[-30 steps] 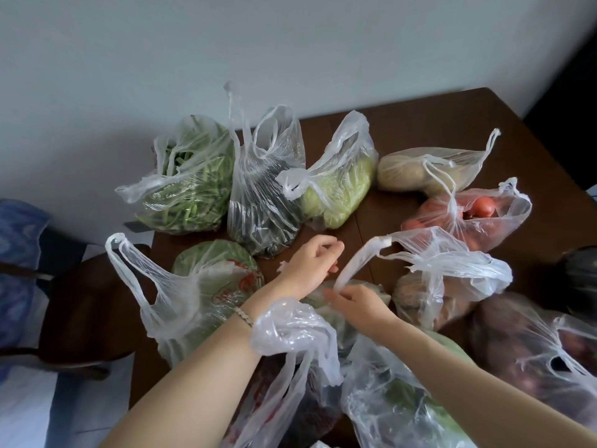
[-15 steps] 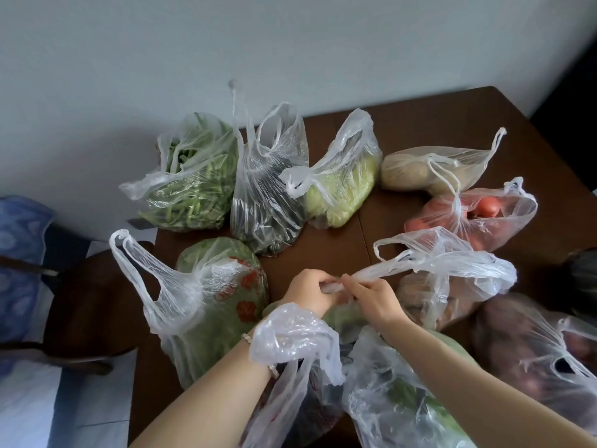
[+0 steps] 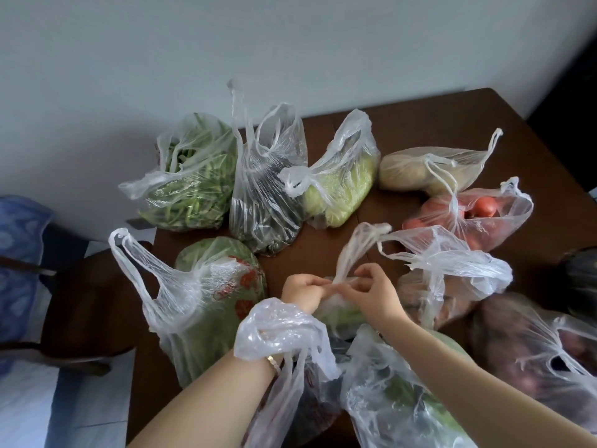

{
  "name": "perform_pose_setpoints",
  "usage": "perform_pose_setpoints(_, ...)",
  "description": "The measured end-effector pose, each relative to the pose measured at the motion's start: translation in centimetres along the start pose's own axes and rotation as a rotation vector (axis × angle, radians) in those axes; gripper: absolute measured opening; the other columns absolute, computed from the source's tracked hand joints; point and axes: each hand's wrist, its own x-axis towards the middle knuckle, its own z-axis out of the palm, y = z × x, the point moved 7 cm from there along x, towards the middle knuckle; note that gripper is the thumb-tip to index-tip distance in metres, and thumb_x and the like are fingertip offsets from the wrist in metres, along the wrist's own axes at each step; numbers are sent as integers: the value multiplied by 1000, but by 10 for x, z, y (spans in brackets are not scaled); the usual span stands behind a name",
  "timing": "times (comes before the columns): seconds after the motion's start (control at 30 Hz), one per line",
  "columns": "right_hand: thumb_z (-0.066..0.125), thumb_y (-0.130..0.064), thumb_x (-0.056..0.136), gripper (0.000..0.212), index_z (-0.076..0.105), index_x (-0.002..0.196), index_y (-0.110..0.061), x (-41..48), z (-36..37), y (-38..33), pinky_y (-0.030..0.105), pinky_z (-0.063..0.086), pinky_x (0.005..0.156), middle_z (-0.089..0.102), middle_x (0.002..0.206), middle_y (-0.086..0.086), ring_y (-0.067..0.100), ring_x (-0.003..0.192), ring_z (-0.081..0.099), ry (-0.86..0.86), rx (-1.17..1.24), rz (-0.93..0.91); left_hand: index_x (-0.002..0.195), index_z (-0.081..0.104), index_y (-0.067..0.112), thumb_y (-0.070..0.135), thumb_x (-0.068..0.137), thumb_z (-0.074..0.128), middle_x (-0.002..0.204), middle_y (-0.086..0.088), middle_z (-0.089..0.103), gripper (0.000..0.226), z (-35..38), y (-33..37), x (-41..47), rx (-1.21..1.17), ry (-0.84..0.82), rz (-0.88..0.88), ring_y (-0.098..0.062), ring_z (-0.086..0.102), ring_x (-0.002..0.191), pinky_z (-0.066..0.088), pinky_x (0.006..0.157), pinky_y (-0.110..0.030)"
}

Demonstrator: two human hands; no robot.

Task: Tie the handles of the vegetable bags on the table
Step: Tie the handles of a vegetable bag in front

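Head view: we find left hand (image 3: pixel 302 287) and right hand (image 3: pixel 376 291) both pinching the twisted clear plastic handle (image 3: pixel 350 253) of a mid-surface green-vegetable bag (image 3: pixel 339 313); knotting underway, cinching appears next.

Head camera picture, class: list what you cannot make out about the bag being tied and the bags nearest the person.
- Bag being tied: contents unclear, covered by the left hand and right hand.
- Knot: hidden by the hands' fingers.
- Left wrist: wrapped by a loose bag handle.
- Near green-vegetable bag: cut off by the bottom edge.
- Dark object: cut off by the right edge.
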Motion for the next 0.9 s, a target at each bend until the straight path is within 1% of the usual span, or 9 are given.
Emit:
perform_pose_setpoints(0.07,72,-20,78,29,56,101,-22,-6,2,-9,26,49,70,61,75,-8,11,73,58,-55,-146,-158,98,69,1,6,76,73,95,-13,68,23,-1,-3,3,-39,-9,-74,-23,62,86,52,83,-32)
perform_pose_setpoints(0.17,63,-17,84,27,64,110,-23,-11,6,-21,20,44,73,60,86,-8,10,78,55,-92,-436,-396,104,68,0,9,78,72,78,-4,65,27,-2,-3,5,0,-28,-81,-12,54,64,44,57,-17)
perform_pose_setpoints(0.2,61,-15,85,29,64,113,-22,-12,8,-23,18,41,73,60,89,-6,9,78,53,-105,-502,-462,104,68,1,10,79,72,83,-7,67,27,-2,-3,4,9,-27,-80,-14,55,66,45,58,-18)
perform_pose_setpoints(0.3,57,-8,85,38,62,120,-23,-12,14,-26,23,45,76,63,99,0,17,83,58,-185,-621,-551,102,68,2,12,78,72,103,-16,68,26,1,-1,-1,37,-14,-43,-23,61,87,49,83,-30)
perform_pose_setpoints(0.4,53,-8,86,40,59,123,-22,-8,20,-26,38,48,80,59,100,8,26,92,59,-261,-725,-541,92,66,11,12,75,75,94,-10,67,19,3,2,-6,65,1,20,-22,62,90,50,90,-33)
perform_pose_setpoints(0.5,51,-8,88,32,62,118,-9,-4,22,-24,36,44,83,55,105,12,28,97,56,-274,-755,-492,83,57,23,14,71,77,90,-1,64,25,4,7,-8,184,-8,142,-19,63,90,53,87,-33)
perform_pose_setpoints(0.6,54,-8,88,23,65,105,1,-3,21,-18,32,41,82,54,106,14,29,95,57,-256,-693,-433,91,55,22,17,72,75,92,1,64,28,6,11,-12,285,-35,224,-18,62,89,52,85,-33)
perform_pose_setpoints(0.73,59,-6,84,17,69,96,1,-5,19,-16,25,40,77,58,101,11,23,88,56,-242,-584,-397,95,55,19,18,76,71,98,-2,66,25,10,14,-14,388,-32,288,-18,62,89,49,79,-28)
perform_pose_setpoints(0.9,63,-8,80,11,72,86,-11,-6,5,-13,23,42,62,68,77,7,14,69,55,-157,-414,-322,101,61,15,19,79,68,102,-2,66,22,9,20,-17,474,10,377,-18,62,93,48,78,-26)
